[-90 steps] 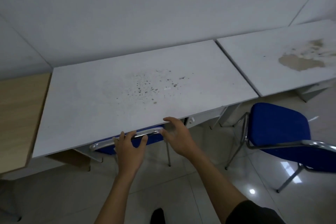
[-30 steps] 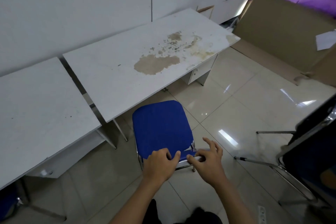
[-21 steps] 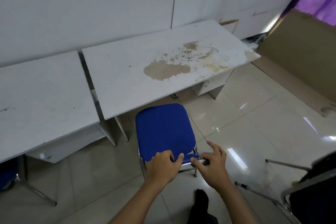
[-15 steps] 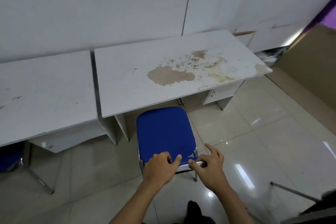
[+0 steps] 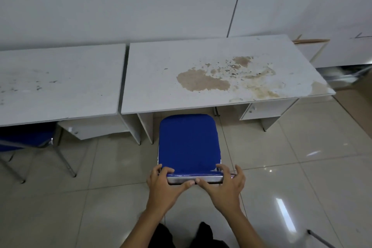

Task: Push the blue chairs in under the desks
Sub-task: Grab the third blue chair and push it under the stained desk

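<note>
Gripping the chrome top rail (image 5: 194,179) of the chair (image 5: 188,143), both hands are seen at the near edge of the frame, the chair lying directly ahead of them and the stained tabletop (image 5: 219,74) directly beyond the chair. The left hand (image 5: 164,184) is closed over the rail's left end, fingers curled onto the blue padding and thumb laid along the metal. The right hand (image 5: 225,184) is set on the right end, thumb on the rail and fingers spread over the corner; whether those fingers are fully wrapped cannot be told. The two thumbs are nearly touching at mid-rail, and neither hand is noticeably nearer the chair. The seat's far edge is found just beside the tabletop's front edge, barely entering the knee space; most of the seat is still out on the floor (image 5: 302,167). The chair's line from rail to front edge is judged to run nearly square to the tabletop, aimed at the opening between the left leg panels (image 5: 145,129) and the drawer unit (image 5: 263,109). A straight push away from the body is therefore judged sufficient, with more clearance on the drawer side than on the panel side. A second chair (image 5: 26,137) is noted under the left tabletop (image 5: 60,80), mostly tucked in.
</note>
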A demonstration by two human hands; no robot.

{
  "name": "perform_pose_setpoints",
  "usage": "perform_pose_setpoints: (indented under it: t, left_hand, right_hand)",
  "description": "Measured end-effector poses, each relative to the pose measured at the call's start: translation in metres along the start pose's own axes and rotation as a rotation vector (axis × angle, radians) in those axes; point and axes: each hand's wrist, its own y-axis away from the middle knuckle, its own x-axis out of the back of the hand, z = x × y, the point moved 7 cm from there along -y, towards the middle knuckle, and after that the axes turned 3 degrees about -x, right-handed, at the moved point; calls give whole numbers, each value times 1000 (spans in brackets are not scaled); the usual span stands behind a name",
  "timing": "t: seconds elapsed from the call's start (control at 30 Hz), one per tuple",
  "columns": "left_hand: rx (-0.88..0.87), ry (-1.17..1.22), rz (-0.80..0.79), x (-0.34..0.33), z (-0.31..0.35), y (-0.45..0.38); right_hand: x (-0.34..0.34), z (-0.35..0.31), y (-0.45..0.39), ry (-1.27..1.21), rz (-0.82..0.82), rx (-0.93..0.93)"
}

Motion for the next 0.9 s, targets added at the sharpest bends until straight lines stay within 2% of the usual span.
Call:
perform_pose_setpoints:
  t: [0.33, 0.9]
  left_hand:
    - [-47, 65, 60, -3, 20, -40]
    - [-49, 43, 9, 13, 52, -161]
  right_hand:
    - [7, -23, -43, 4, -26, 68]
    - [-12, -84, -154, 11, -12, 87]
